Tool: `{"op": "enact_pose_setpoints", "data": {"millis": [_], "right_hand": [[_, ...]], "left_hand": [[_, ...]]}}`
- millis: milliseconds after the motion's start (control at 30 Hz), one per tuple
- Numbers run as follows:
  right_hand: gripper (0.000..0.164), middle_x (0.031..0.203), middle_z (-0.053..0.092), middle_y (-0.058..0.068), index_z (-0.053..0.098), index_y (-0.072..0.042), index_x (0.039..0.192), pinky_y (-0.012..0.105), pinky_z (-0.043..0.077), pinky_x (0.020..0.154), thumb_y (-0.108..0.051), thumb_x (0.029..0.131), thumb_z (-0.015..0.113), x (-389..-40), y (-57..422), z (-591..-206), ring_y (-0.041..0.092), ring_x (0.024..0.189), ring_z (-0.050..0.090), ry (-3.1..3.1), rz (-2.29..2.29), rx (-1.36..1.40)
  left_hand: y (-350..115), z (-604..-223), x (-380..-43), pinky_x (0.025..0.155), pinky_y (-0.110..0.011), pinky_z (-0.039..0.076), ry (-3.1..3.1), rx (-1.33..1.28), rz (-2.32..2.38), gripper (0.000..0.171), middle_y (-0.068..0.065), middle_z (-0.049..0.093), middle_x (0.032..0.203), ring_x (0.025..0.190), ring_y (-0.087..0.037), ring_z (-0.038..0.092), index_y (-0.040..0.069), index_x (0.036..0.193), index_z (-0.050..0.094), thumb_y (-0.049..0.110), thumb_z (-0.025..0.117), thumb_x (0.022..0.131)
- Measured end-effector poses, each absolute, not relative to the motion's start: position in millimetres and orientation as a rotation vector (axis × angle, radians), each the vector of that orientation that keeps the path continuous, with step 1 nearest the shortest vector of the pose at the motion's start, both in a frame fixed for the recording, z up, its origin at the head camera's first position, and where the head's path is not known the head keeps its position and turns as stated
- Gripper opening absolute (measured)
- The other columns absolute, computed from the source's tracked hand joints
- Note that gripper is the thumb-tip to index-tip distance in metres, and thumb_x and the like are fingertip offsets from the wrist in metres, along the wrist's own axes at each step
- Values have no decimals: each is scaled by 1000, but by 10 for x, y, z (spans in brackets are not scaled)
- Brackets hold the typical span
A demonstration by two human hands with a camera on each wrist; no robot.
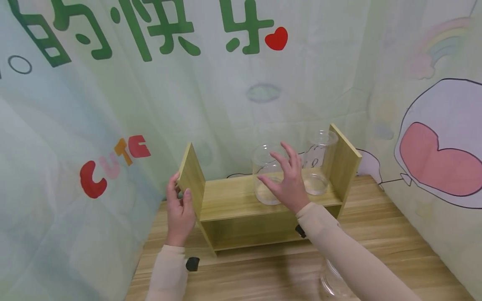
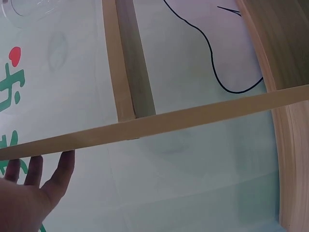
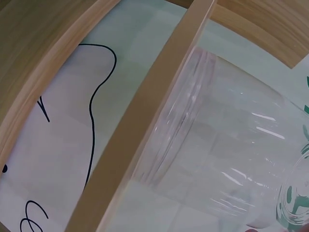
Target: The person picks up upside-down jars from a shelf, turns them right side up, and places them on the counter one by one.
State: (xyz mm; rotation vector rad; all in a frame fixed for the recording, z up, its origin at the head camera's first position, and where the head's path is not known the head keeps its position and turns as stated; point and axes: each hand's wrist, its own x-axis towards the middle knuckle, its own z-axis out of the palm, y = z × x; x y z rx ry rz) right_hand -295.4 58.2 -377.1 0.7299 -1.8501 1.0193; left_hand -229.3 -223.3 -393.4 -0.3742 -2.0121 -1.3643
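Taking the wooden shelf point(image 1: 226, 200) as the dial's centre in the head view: set on a wood-grained counter point(image 1: 241, 278), with a long tier between two upright end panels. At nine o'clock, on the left-hand panel point(image 1: 194, 179): the left hand point(image 1: 180, 217), grip closed on the front edge, fingers along the outer side and thumb near the front. In the left wrist view, fingertips against that same panel.

Between one and two o'clock, above the tier: the right hand point(image 1: 291, 184), grip wide, thumb well apart from the raised fingers, with hold of nothing. Just behind, at twelve o'clock, upright on the tier: the middle clear jar point(image 1: 265, 167), partly covered by thumb and fingers. Cannot tell touch from gap there. At two o'clock, also upright on the tier, just beside the right-hand panel point(image 1: 344, 167): a second clear jar point(image 1: 320, 167). At five o'clock, on the counter, partly hidden by the right sleeve point(image 1: 355, 255): a third clear jar point(image 1: 331, 283). In the right wrist view, a clear jar close up, base against a board.

Beyond, on a printed backdrop point(image 1: 320, 75): large green characters point(image 1: 165, 29) toward eleven, a red heart point(image 1: 276, 39) at twelve, a pale rainbow point(image 1: 446, 42) toward two.
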Motion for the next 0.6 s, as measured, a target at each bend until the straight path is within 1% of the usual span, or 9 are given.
{"op": "enact_pose_setpoints", "data": {"millis": [67,100,200,333,467,600], "right_hand": [[62,140,30,12,55,-7,116,48,27,97,-25,64,82,-2954,585,-3769,27,127,26,-1848,1017,738],[61,140,31,12,55,-7,115,48,26,98,-25,64,82,-2954,587,-3768,27,127,26,-1850,1015,743],[58,136,34,14,56,-5,111,48,27,98,-23,64,83,-2959,599,-3773,29,126,28,-1849,1025,751],[53,132,37,16,57,-4,108,45,32,97,-21,65,82,-2970,601,-3795,29,123,33,-1848,1059,753],[52,131,38,17,57,-3,109,39,36,95,-22,66,81,-2970,597,-3800,30,120,38,-1859,1085,744],[52,131,38,17,57,-3,108,38,37,95,-21,66,81,-2960,602,-3790,31,119,39,-1869,1094,734]], "left_hand": [[-2228,-3927,-2293,73,-46,49,-2012,-376,-1361,47,-16,43,120,100,-31,49,18,140,25,7,38,96],[-2243,-3954,-2315,72,-45,49,-2009,-379,-1359,47,-14,43,120,100,-30,49,20,140,25,8,38,96],[-2244,-3968,-2330,73,-42,49,-2003,-383,-1339,46,-11,43,122,101,-29,48,22,140,26,11,38,97],[-2248,-3971,-2324,73,-41,48,-2001,-378,-1340,45,-9,42,123,102,-27,48,25,139,27,14,38,97],[-2242,-3958,-2310,74,-42,49,-2002,-381,-1351,46,-10,42,123,102,-28,48,22,140,26,11,38,97],[-2195,-3882,-2256,74,-42,48,-1999,-393,-1356,46,-16,42,122,101,-32,48,17,139,26,5,37,96]]}}
